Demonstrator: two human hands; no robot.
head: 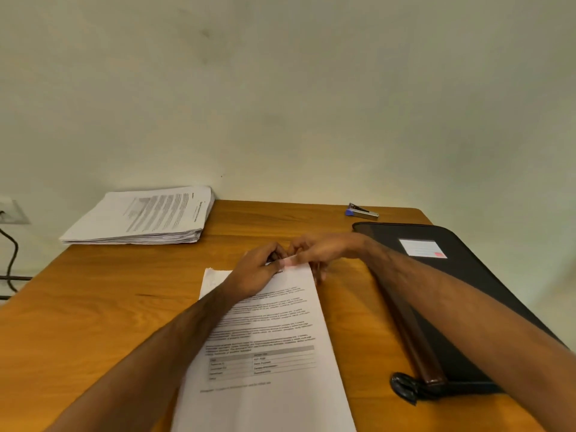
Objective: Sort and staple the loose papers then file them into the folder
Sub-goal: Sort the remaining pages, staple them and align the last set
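A printed paper set [274, 344] lies lengthwise on the wooden table [103, 307] in front of me. My left hand [255, 272] rests on its far end, fingers curled at the top edge. My right hand [314, 251] meets it there and pinches the top right part of the same sheets. A thick stack of loose papers [140, 218] sits at the far left corner. A small blue and silver stapler [361, 211] lies at the far right edge, away from both hands. The black zip folder [461, 294] lies closed on the right under my right forearm.
A pale wall stands right behind the table. A wall socket [11, 210] with a black cable [11, 257] hangs to the left of the table. The folder's zip pull [403, 386] sticks out near the front right.
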